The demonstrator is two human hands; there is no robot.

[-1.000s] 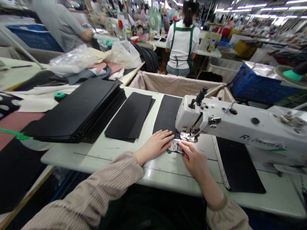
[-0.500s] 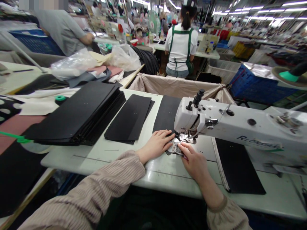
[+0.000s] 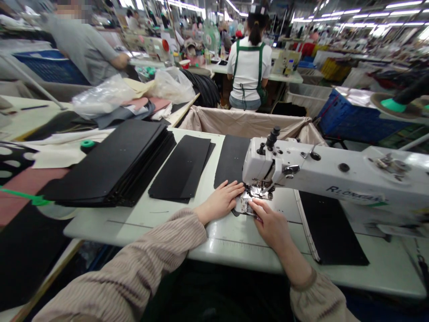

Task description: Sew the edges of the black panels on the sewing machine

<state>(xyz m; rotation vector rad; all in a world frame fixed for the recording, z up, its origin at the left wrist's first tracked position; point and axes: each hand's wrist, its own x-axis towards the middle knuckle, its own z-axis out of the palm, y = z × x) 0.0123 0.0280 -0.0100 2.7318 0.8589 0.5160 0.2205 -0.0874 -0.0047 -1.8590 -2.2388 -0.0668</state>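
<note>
A black panel (image 3: 231,158) lies flat on the pale table, its near right part under the head of the white sewing machine (image 3: 321,172). My left hand (image 3: 223,200) rests over the panel's near edge, palm down with fingers stretched toward the needle area. Close to the lit metal plate (image 3: 246,205), my right hand (image 3: 270,221) has its fingers bent together at the plate's edge; what they hold, if anything, is too small to tell. Another black panel with a pale strip (image 3: 330,228) lies right of the machine's needle.
Left of my hands are a few black panels (image 3: 182,167) and a tall black stack (image 3: 110,165). A cloth-lined bin (image 3: 248,120) stands behind the table. Beyond it, a person in a green apron (image 3: 250,67) faces away; another person (image 3: 80,49) is at the left.
The whole view has shifted slightly. Both hands keep nearly the same places beside the needle area, and the panels look unmoved on the table.
</note>
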